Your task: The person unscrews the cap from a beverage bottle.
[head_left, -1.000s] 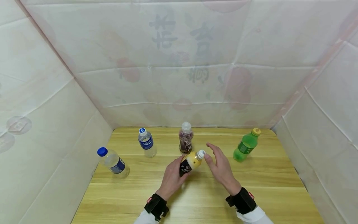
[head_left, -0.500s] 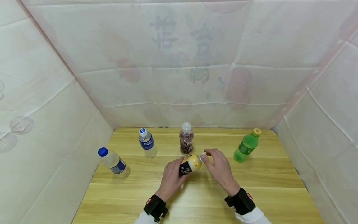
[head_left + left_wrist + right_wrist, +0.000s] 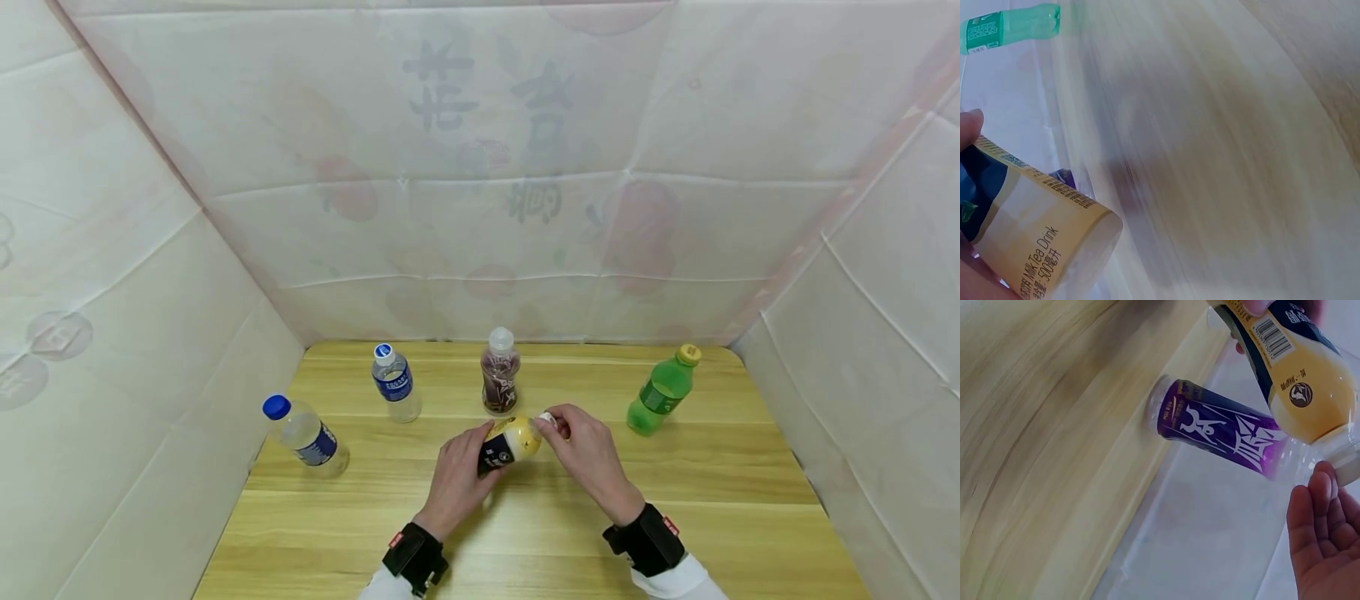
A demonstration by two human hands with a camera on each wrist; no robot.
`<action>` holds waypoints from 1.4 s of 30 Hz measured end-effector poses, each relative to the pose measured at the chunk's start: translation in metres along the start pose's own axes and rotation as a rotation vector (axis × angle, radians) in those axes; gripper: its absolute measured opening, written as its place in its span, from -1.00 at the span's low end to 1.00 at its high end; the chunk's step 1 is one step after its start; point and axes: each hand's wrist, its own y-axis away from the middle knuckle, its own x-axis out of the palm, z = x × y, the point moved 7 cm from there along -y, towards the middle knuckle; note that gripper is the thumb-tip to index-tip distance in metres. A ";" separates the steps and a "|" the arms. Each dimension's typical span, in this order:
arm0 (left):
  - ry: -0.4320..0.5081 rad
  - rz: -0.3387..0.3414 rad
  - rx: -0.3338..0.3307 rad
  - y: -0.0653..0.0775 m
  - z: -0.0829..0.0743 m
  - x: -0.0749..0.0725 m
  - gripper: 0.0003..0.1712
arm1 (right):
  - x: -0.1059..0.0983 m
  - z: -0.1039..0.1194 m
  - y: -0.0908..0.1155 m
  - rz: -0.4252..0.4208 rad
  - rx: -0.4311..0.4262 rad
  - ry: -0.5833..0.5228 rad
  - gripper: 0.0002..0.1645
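Note:
My left hand (image 3: 459,473) grips a yellow-and-black milk tea bottle (image 3: 522,438), tilted with its neck to the right above the table. The label reads "Milk Tea Drink" in the left wrist view, where the bottle's base (image 3: 1099,253) faces the camera. At the neck, my right hand (image 3: 590,460) pinches the white cap (image 3: 1349,464) between thumb and curled fingers. The cap is on the neck, partly hidden by the fingers. Just behind the milk tea stands a bottle with a purple label (image 3: 1222,428) and clear cap, apart from both hands.
A green bottle (image 3: 660,392) with a yellow cap stands at the right. To the left are a clear bottle with a white-and-blue cap (image 3: 396,385) and another with a blue cap (image 3: 307,437). Pale cloth walls (image 3: 480,250) enclose the wooden table (image 3: 315,533).
My right hand has moved slightly left and down onto the cap, and its fingers, earlier spread, have curled in around it. The left hand keeps its grip; the bottle has tipped slightly lower.

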 end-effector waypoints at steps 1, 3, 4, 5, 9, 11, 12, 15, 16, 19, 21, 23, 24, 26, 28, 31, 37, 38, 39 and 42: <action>0.008 0.012 -0.002 0.000 0.000 0.000 -0.05 | 0.000 0.000 0.000 -0.001 -0.015 -0.003 -0.70; 0.021 0.037 -0.002 0.001 0.001 0.001 -0.07 | 0.001 0.001 0.001 0.001 -0.036 -0.013 -0.73; 0.029 0.049 -0.001 0.001 0.001 0.002 -0.08 | 0.001 0.001 0.001 0.005 -0.042 -0.017 -0.73; 0.038 0.058 0.003 0.001 0.001 0.002 -0.09 | 0.001 0.001 0.002 0.005 -0.053 -0.023 -0.74; 0.055 0.078 0.025 0.001 0.001 0.001 -0.10 | 0.001 0.003 0.003 -0.006 -0.097 -0.045 -0.76; 0.059 0.084 0.033 0.001 0.001 0.001 -0.11 | 0.000 0.004 0.004 -0.018 -0.119 -0.054 -0.78; 0.058 0.091 0.033 0.001 0.002 0.001 -0.11 | 0.000 0.004 0.004 -0.021 -0.127 -0.058 -0.78; 0.076 0.118 0.023 0.000 0.002 0.001 -0.13 | -0.001 0.005 0.004 -0.029 -0.151 -0.062 -0.79; 0.082 0.128 0.019 0.000 0.002 0.001 -0.13 | -0.001 0.006 0.004 -0.031 -0.158 -0.064 -0.80; 0.108 0.148 0.012 -0.001 0.002 0.000 -0.13 | -0.003 0.007 0.004 -0.043 -0.190 -0.065 -0.80; 0.122 0.151 0.016 -0.001 0.002 0.000 -0.13 | -0.004 0.008 0.004 -0.053 -0.213 -0.067 -0.81; 0.134 0.150 0.023 -0.002 0.001 -0.001 -0.14 | -0.004 0.009 0.005 -0.059 -0.232 -0.070 -0.82; 0.139 0.150 0.026 -0.002 0.001 -0.002 -0.13 | -0.004 0.009 0.005 -0.061 -0.238 -0.072 -0.82; 0.149 0.156 0.029 -0.002 0.001 -0.002 -0.14 | -0.004 0.009 0.005 -0.059 -0.246 -0.072 -0.81; 0.161 0.172 0.021 -0.002 0.002 -0.002 -0.14 | -0.004 0.008 0.005 -0.054 -0.251 -0.071 -0.80; 0.178 0.204 0.007 -0.002 0.002 -0.001 -0.15 | -0.004 0.008 0.005 -0.046 -0.259 -0.068 -0.80; 0.229 0.259 -0.027 -0.003 0.004 0.000 -0.17 | -0.005 0.009 0.005 -0.034 -0.284 -0.077 -0.79; 0.234 0.267 -0.031 -0.003 0.005 0.000 -0.18 | -0.005 0.009 0.006 -0.033 -0.288 -0.079 -0.78; 0.242 0.274 -0.033 -0.003 0.005 0.000 -0.18 | -0.005 0.009 0.006 -0.032 -0.292 -0.080 -0.78; 0.259 0.297 -0.031 -0.003 0.006 0.001 -0.18 | -0.004 0.008 0.008 -0.026 -0.301 -0.084 -0.76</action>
